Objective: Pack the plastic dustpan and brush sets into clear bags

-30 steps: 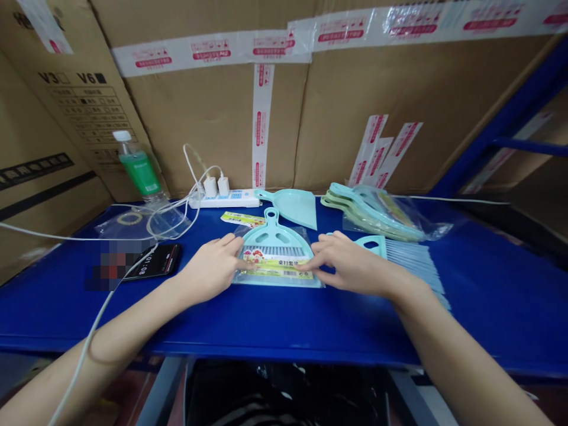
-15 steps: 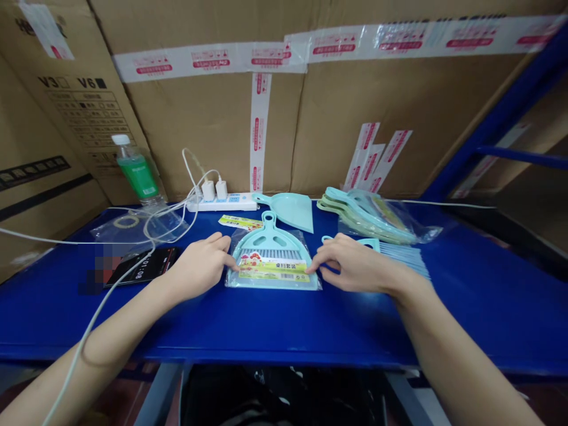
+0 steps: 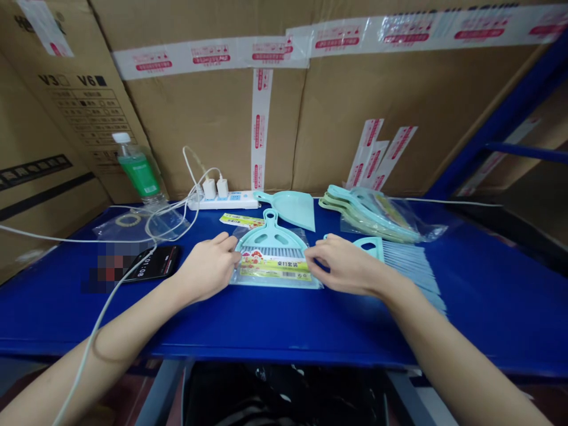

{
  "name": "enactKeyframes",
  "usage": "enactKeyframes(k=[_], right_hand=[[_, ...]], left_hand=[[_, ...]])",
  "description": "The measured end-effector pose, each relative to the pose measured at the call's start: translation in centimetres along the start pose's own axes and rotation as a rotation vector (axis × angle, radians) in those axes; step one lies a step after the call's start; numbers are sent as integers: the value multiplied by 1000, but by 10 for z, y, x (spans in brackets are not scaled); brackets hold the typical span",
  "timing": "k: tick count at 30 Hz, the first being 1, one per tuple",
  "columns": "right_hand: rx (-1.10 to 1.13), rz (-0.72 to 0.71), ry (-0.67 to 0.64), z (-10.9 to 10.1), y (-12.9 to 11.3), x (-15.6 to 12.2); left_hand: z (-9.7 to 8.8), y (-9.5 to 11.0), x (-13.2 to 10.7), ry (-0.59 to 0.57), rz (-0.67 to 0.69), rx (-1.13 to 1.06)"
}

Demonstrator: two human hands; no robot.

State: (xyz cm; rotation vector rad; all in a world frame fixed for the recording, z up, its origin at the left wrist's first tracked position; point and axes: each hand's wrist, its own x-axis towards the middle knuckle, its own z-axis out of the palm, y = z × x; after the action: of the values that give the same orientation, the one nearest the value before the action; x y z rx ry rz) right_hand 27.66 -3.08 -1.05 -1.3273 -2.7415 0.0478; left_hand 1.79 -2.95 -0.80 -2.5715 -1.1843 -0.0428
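Note:
A light-blue dustpan and brush set [image 3: 270,238] in a clear plastic bag lies flat on the blue table, its handle pointing away from me. A green and yellow label card [image 3: 276,267] lies across its front, over the bristles. My left hand [image 3: 212,263] has its fingers curled and pinched at the bag's left edge, beside the card. On the opposite side, my right hand [image 3: 339,261] is closed at the right edge, by the card's end. The fingertips of both are partly hidden. A loose light-blue brush [image 3: 410,267] lies partly behind my right hand and forearm.
Behind are a loose dustpan [image 3: 293,208], another label card [image 3: 239,220] and a power strip [image 3: 224,201] with white cables. Bagged sets [image 3: 377,216] lie stacked at the back right. A phone [image 3: 153,265] and a bottle [image 3: 139,171] are at the left; a white cable crosses my left forearm.
Both hands' extended index fingers have curled in at the bag's edges. My right hand has shifted slightly left, showing more of the loose brush.

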Motion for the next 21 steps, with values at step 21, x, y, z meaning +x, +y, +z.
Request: enactKeyframes(k=[21], right_hand=[[-86,-77,188,20,-14,10]], left_hand=[[17,22,-1,94,304,-31]])
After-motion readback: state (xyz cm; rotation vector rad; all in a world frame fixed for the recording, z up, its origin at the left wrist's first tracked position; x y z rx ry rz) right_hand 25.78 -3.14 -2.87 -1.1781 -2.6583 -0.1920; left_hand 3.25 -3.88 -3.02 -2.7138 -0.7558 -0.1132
